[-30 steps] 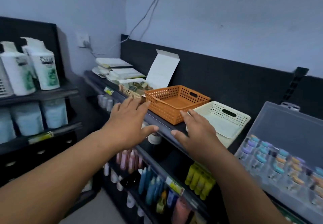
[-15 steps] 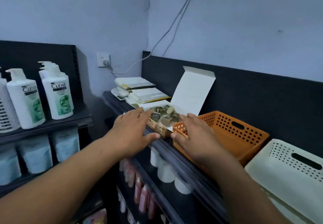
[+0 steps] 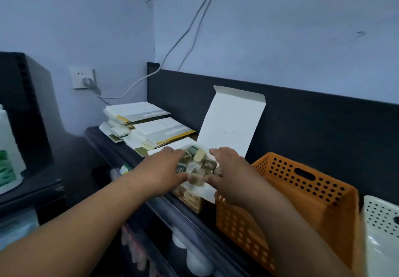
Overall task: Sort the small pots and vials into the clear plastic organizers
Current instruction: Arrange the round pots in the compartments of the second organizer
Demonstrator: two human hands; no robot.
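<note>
A small cardboard box with its white lid flipped up stands on the dark top shelf. Several small squarish pots with beige and dark tops lie loose inside it. My left hand lies against the box's left side with fingers stretched forward. My right hand lies against its right side in the same way, and both thumbs point inward at the box's front. Neither hand holds a pot. No clear plastic organizer is in view.
An orange perforated basket stands right of the box, then a white basket at the frame edge. Stacks of flat paper packets lie behind on the left. White bottles stand below the shelf; a shampoo bottle stands far left.
My view has swung left, so the clear organizer and most of the white basket left the frame. Both hands moved forward from the shelf edge to either side of the open box.
</note>
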